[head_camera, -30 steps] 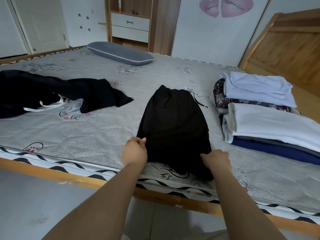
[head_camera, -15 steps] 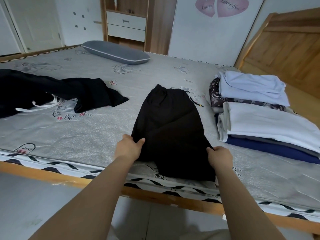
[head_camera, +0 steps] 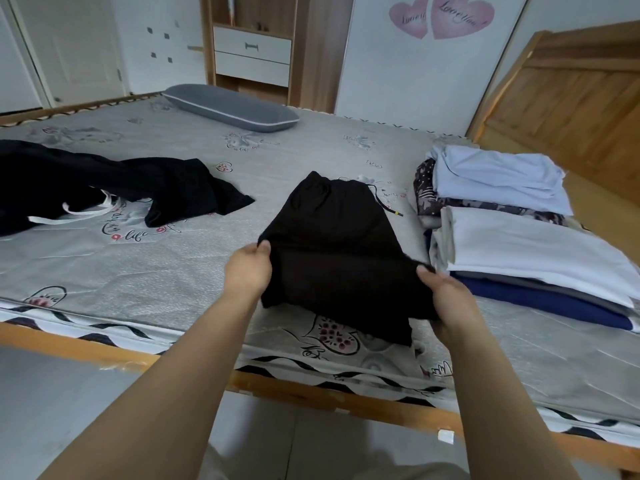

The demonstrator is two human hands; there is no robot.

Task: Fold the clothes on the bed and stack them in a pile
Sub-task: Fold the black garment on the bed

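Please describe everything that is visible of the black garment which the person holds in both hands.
The black garment is plain, matte, soft-looking cloth, already folded narrow. Its far end rests on the mattress, where a dark drawstring with a yellow tip sticks out. The near end is raised: the left hand pinches its left edge, the right hand grips the right corner. It lies left of the folded pile.

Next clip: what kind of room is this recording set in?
Most likely a home bedroom. A wide grey printed mattress on a wooden frame fills the view, a long grey pillow lies at its far side, and a wooden wardrobe unit with white drawers stands behind. Folded clothes are stacked on the mattress.
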